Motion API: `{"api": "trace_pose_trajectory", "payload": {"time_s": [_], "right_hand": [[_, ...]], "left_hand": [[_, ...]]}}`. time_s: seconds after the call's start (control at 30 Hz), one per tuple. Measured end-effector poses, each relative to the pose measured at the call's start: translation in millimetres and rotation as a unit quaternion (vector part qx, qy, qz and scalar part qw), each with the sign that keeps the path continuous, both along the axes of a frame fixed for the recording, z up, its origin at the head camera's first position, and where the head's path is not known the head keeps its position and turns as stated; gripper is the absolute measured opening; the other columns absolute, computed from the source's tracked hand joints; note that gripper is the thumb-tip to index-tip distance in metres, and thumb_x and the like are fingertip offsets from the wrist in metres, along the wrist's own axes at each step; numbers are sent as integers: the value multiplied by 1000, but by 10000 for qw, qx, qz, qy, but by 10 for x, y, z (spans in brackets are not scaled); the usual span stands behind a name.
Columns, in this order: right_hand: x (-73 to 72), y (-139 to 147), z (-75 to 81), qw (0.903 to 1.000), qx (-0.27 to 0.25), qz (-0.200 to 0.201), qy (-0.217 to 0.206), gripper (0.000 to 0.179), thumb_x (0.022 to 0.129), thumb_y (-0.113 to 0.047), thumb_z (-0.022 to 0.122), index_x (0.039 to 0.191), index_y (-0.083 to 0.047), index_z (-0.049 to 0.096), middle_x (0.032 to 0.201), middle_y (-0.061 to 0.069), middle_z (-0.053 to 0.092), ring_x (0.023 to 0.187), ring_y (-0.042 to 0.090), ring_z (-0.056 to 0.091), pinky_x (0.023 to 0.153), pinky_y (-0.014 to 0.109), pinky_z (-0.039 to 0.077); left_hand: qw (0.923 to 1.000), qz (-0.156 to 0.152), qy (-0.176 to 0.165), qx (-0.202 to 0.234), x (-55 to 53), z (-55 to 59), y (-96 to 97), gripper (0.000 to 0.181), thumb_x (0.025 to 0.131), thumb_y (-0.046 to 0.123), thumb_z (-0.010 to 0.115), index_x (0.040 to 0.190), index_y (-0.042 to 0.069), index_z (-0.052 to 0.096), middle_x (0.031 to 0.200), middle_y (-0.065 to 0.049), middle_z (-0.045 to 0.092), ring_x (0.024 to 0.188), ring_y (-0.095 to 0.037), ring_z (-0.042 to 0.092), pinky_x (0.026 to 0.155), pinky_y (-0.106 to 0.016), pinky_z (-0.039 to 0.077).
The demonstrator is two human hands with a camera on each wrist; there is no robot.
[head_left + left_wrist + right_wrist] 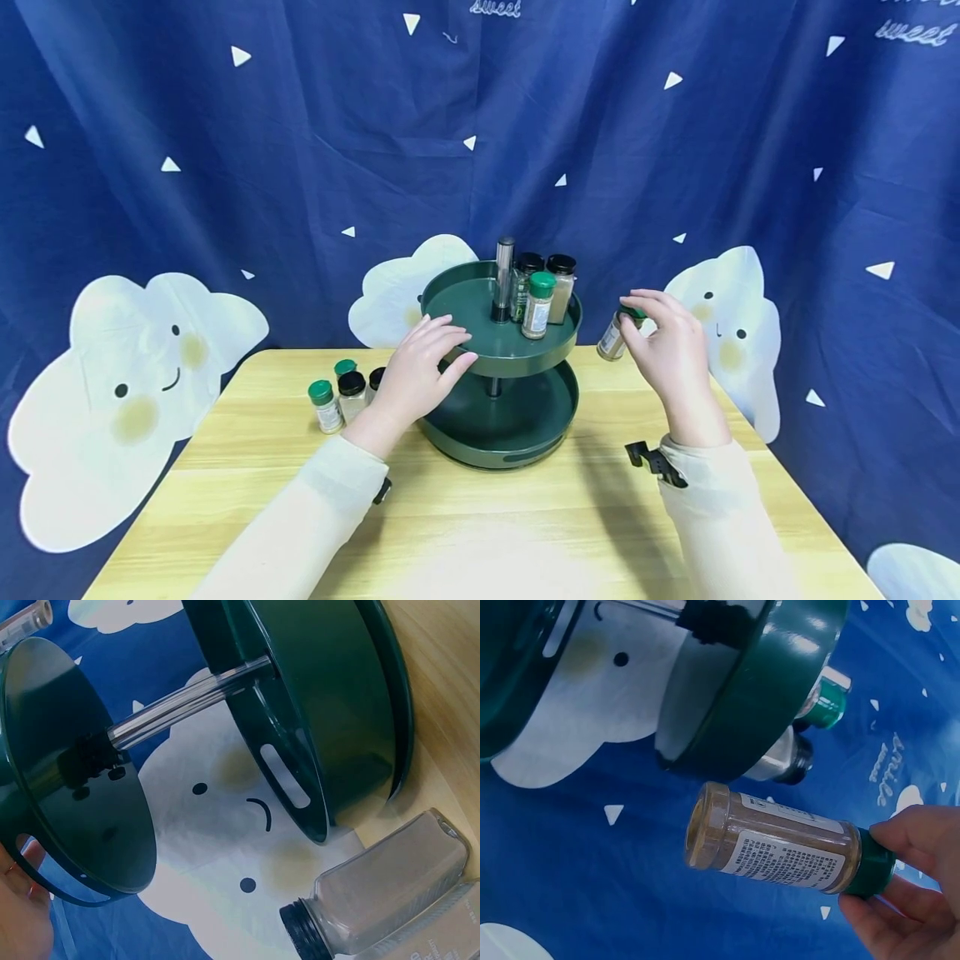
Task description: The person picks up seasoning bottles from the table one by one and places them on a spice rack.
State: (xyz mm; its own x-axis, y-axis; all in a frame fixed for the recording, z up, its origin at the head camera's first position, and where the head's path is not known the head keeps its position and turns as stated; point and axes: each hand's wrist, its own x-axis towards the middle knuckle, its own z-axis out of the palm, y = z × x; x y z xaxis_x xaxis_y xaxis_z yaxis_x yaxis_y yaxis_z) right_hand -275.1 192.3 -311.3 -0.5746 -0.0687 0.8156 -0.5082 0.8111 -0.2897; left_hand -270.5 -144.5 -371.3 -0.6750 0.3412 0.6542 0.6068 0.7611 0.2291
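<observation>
A dark green two-tier spice rack stands on the table, a metal post through its middle. My left hand is at the left front rim of its upper tray, with fingers over the edge and thumb against the outer wall. In the left wrist view fingertips show through the tray's slot. To the rack's right, my right hand pinches the green cap of a spice jar. That jar hangs tilted, base toward the rack, brown powder inside and a white printed label on its side.
On the upper tray stand a green-capped jar and two black-capped jars. Several more jars, including a green-capped one and a black-capped one, stand left of the rack. A blue curtain hangs behind the wooden table.
</observation>
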Motion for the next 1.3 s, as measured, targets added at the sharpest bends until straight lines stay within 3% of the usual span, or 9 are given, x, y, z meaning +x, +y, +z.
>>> {"api": "trace_pose_trajectory", "payload": {"time_s": [0.27,0.4,0.6,0.97,1.3], "right_hand": [[-3,-103,102,9994,-194,227,188,19,89,-7,70,106,-3,78,115,11,71,63,24,60,49,24,34],[-10,-148,148,9987,-280,336,265,19,89,-6,71,106,-3,78,115,12,71,85,31,67,55,31,38],[-22,-195,220,9971,-498,401,406,18,88,-6,72,106,-3,78,115,12,72,102,33,68,69,42,50],[-70,-321,249,9943,-797,485,517,18,88,-6,73,106,-4,78,116,10,72,111,31,66,92,50,53],[-171,-413,186,9921,-987,534,556,20,88,-4,72,107,-4,78,117,10,72,112,29,66,90,49,54]], "left_hand": [[10000,3,-38,10,9,9,1,41,99,42,62,125,12,70,126,-4,69,138,-23,47,122,-42,23],[10000,-7,-26,29,13,14,-1,41,98,42,63,125,12,71,126,-4,69,137,-23,48,122,-41,23],[10000,-8,17,12,7,11,-3,40,98,42,63,124,12,71,125,-4,69,137,-23,48,122,-41,23],[10000,-29,88,14,2,6,0,40,98,41,63,124,12,71,124,-4,70,136,-23,49,122,-42,24],[9999,-54,90,26,3,4,2,40,98,41,63,123,11,71,124,-4,70,136,-24,49,120,-47,28]]}}
